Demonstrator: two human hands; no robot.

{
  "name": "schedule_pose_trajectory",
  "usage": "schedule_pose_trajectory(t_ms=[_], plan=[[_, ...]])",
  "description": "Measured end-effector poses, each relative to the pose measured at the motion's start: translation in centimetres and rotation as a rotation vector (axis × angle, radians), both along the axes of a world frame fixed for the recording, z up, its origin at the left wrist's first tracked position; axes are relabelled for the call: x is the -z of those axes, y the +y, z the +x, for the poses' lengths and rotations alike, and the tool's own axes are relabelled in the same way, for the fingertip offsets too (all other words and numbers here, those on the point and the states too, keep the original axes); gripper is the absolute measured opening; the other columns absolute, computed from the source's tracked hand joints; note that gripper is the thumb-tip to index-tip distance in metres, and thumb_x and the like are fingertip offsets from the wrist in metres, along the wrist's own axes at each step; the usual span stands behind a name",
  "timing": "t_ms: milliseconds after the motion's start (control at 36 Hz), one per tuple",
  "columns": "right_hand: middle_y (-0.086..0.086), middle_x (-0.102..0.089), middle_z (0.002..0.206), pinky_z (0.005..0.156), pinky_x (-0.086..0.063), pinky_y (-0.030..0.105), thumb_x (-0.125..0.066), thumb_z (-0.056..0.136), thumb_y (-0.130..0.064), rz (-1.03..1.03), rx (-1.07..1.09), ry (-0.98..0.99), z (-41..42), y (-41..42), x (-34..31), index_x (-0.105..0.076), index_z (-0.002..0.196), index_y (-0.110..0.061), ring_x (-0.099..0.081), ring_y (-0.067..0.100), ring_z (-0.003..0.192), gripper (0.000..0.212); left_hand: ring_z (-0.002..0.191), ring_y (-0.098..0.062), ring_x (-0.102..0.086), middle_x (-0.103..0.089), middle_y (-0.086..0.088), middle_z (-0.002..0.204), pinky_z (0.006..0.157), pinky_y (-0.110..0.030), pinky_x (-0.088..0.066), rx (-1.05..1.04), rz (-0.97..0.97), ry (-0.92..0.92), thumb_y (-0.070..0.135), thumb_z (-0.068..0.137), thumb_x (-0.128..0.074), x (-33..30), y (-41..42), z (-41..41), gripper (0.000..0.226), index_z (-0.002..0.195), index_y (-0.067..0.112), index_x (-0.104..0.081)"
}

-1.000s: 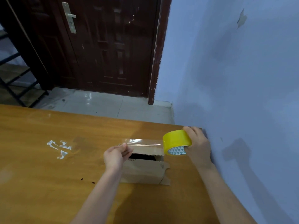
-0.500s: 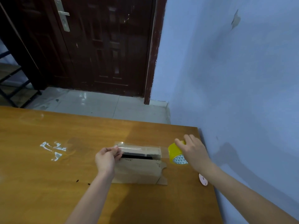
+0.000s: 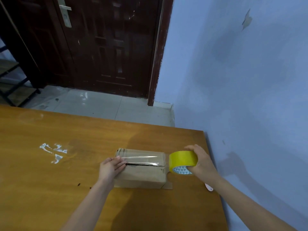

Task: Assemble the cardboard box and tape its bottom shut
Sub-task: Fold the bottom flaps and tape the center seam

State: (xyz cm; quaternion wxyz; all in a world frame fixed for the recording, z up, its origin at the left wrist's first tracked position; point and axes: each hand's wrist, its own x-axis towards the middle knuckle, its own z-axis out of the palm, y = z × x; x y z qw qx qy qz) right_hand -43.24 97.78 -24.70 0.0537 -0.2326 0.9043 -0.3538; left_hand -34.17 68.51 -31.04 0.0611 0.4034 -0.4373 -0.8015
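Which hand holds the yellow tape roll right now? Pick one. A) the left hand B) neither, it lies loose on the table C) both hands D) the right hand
D: the right hand grips the yellow tape roll at the right end of the cardboard box, while the left hand presses the clear tape strip down at the box's left end.

Dim, cool, even indoor light, with the blue wall (image 3: 241, 72) smoothly shaded and the dark door (image 3: 106, 47) nearly swallowed in gloom. Soft shadows beneath the forearms on the counter (image 3: 41, 189) and a faint one cast onto the wall at right; thin bright glints along the clear tape (image 3: 141, 160) and pale sheen on the floor tiles (image 3: 100, 105). Wide-angle bowing of straight lines toward the edges, slight softness overall.
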Motion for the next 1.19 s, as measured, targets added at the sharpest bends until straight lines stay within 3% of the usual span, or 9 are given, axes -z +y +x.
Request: schedule_pose_trajectory(t_ms=[111, 250, 444, 639, 694, 778, 889, 1028, 1194], plan=[[-0.011, -0.059, 0.093, 0.070, -0.048, 0.021, -0.075, 0.060, -0.004, -0.150, 0.035, -0.028, 0.7, -0.9, 0.0, -0.058, 0.093, -0.028, -0.057, 0.005, 0.087, 0.044, 0.085, -0.029, -0.070, -0.069, -0.023, 0.092, 0.062, -0.024, -0.059, -0.034, 0.034, 0.014, 0.007, 0.094, -0.054, 0.3, -0.1, 0.2, 0.010, 0.090, -0.002, -0.054], [0.002, -0.061, 0.077, 0.044, -0.039, 0.015, -0.076, 0.046, -0.011, 0.275, -0.158, 0.394, 0.6, -1.2, -0.6, -0.068, 0.095, -0.008, -0.058, 0.019, 0.055, 0.051, 0.078, -0.026, -0.071, -0.068, -0.024, 0.091, 0.060, -0.024, -0.059, -0.073, 0.028, 0.001, 0.006, 0.094, -0.054, 0.4, -0.1, 0.0, 0.015, 0.098, -0.009, -0.054], [-0.001, -0.058, 0.066, 0.033, -0.035, 0.019, -0.087, 0.040, -0.017, 0.512, -0.321, 0.518, -0.6, -1.6, -1.3, -0.071, 0.093, -0.012, -0.053, 0.014, 0.048, 0.056, 0.063, -0.019, -0.071, -0.067, -0.023, 0.085, 0.054, -0.022, -0.057, -0.088, 0.022, -0.005, 0.002, 0.094, -0.051, 0.5, 0.2, -0.4, 0.011, 0.086, -0.005, -0.055], [-0.003, -0.052, 0.056, 0.034, -0.010, 0.018, -0.083, 0.025, -0.012, 0.865, -0.420, 0.580, -1.6, -2.2, -1.4, -0.070, 0.076, -0.018, -0.034, 0.010, 0.044, 0.053, 0.058, -0.019, -0.070, -0.066, -0.022, 0.080, 0.055, -0.022, -0.058, -0.116, 0.023, -0.023, 0.002, 0.095, -0.050, 0.6, 0.1, -0.5, 0.014, 0.083, -0.005, -0.054], [0.000, -0.051, 0.055, 0.036, -0.014, 0.021, -0.081, 0.026, -0.008, 0.976, -0.424, 0.573, -1.7, -2.3, -1.3, -0.069, 0.072, -0.018, -0.038, 0.012, 0.044, 0.048, 0.063, -0.020, -0.071, -0.067, -0.022, 0.082, 0.056, -0.022, -0.058, -0.108, 0.017, -0.031, 0.003, 0.095, -0.051, 0.7, 0.2, -0.5, 0.013, 0.085, -0.006, -0.055], [0.010, -0.057, 0.088, 0.052, -0.031, 0.030, -0.069, 0.064, -0.002, 1.060, -0.427, 0.461, -1.6, -2.3, -0.4, -0.060, 0.107, -0.012, -0.053, 0.024, 0.077, 0.045, 0.066, -0.020, -0.071, -0.067, -0.021, 0.081, 0.057, -0.022, -0.058, -0.100, 0.012, -0.038, 0.003, 0.095, -0.051, 0.7, 0.3, -0.5, 0.015, 0.081, -0.003, -0.055], [0.007, -0.048, 0.111, 0.065, -0.032, 0.028, -0.059, 0.083, -0.012, 0.986, -0.350, 0.315, -2.1, -2.4, 0.0, -0.045, 0.121, -0.014, -0.045, 0.023, 0.099, 0.040, 0.072, -0.023, -0.071, -0.066, -0.024, 0.085, 0.060, -0.026, -0.059, -0.081, 0.051, -0.018, 0.004, 0.095, -0.050, 0.7, -0.6, -0.3, 0.012, 0.089, -0.006, -0.052], [-0.006, -0.049, 0.109, 0.073, -0.040, 0.024, -0.066, 0.076, -0.028, 0.612, -0.328, 0.205, -2.7, -0.5, 0.1, -0.048, 0.119, -0.022, -0.049, 0.013, 0.099, 0.048, 0.101, -0.038, -0.062, -0.062, -0.029, 0.107, 0.090, -0.043, -0.048, -0.011, 0.088, 0.013, 0.008, 0.100, -0.039, 0.6, -2.3, 0.0, 0.023, 0.114, -0.010, -0.044], [-0.012, -0.051, 0.087, 0.063, -0.040, 0.020, -0.071, 0.062, -0.004, 0.194, -0.032, -0.063, -1.6, 0.2, 0.4, -0.050, 0.092, -0.026, -0.052, 0.010, 0.080, 0.043, 0.103, -0.038, -0.059, -0.059, -0.029, 0.111, 0.089, -0.044, -0.048, 0.025, 0.171, 0.034, 0.011, 0.102, -0.032, 0.6, -2.3, 0.2, 0.032, 0.097, -0.014, -0.052]])
